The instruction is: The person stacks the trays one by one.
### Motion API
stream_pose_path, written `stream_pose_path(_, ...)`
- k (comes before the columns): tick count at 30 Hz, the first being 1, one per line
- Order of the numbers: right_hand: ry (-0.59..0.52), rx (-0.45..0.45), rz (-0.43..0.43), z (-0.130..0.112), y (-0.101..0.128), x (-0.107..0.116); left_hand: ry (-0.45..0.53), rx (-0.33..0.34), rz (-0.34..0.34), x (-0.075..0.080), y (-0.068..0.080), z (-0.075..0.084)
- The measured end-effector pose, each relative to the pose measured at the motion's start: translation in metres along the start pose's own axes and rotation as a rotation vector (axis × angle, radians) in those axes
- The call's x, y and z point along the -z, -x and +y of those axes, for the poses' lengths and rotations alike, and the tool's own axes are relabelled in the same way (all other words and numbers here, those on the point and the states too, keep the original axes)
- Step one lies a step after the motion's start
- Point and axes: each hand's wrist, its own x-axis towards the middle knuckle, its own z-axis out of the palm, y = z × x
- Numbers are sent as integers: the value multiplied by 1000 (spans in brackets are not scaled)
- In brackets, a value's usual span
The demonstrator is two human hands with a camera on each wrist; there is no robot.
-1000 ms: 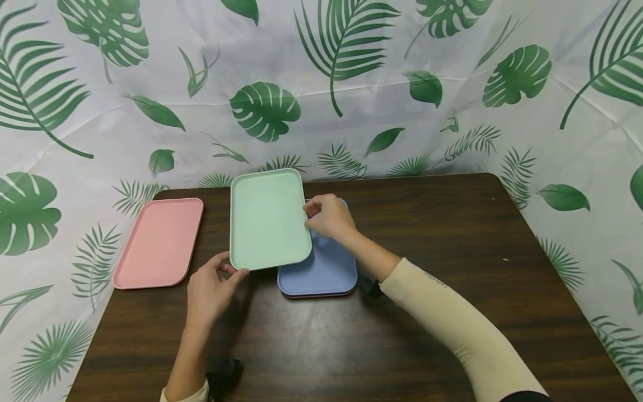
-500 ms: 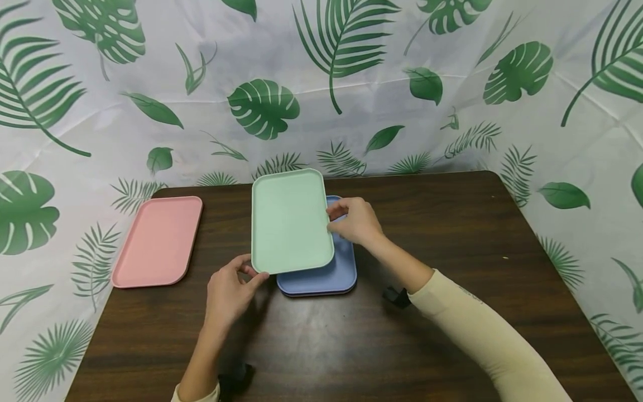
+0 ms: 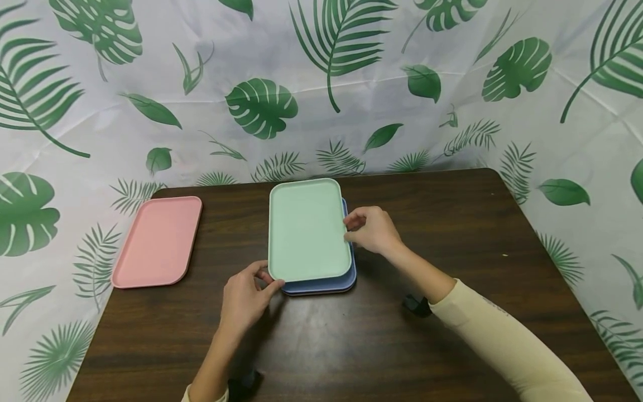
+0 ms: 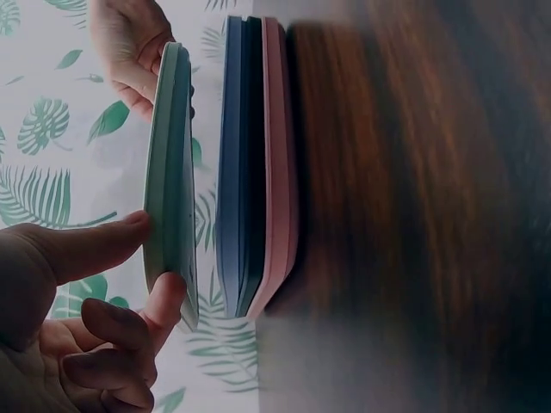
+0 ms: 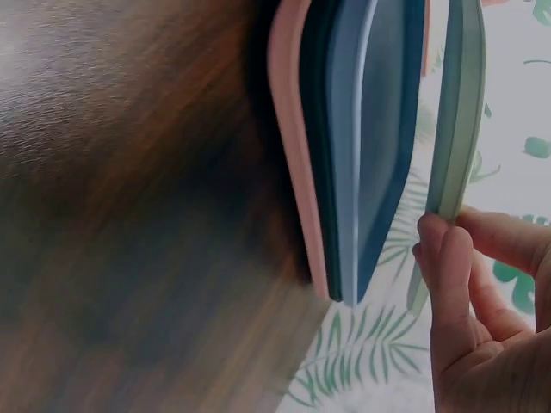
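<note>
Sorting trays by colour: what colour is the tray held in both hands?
Mint green tray, clearest in the head view.

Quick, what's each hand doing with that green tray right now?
Left hand: pinches the near left corner of the green tray.
Right hand: pinches the tray's right edge, holding it just above the blue tray.

I count two hands in my view, the left hand [image 3: 246, 298] and the right hand [image 3: 374, 230], one table [image 3: 452, 234] and one leaf-printed backdrop [image 3: 351, 84]. For trays I count one green tray [image 3: 307, 229], one blue tray [image 3: 321, 286] and one pink tray [image 3: 158, 241] lying apart. From my wrist views I make out one more pink tray [image 4: 277, 163] at the bottom of the stack under the blue one, so two pink trays and at least four trays in all; whether a dark layer between them is another tray I cannot tell.
</note>
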Motion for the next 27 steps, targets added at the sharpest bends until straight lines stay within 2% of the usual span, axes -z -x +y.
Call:
stream_pose_path(11,-10,-13,-21,15,9,3,-21,-10,-19,-9,5,6)
stream_pose_path(27,-1,2,-11,22,8,-2,-25,-16,-21,-14,10,2)
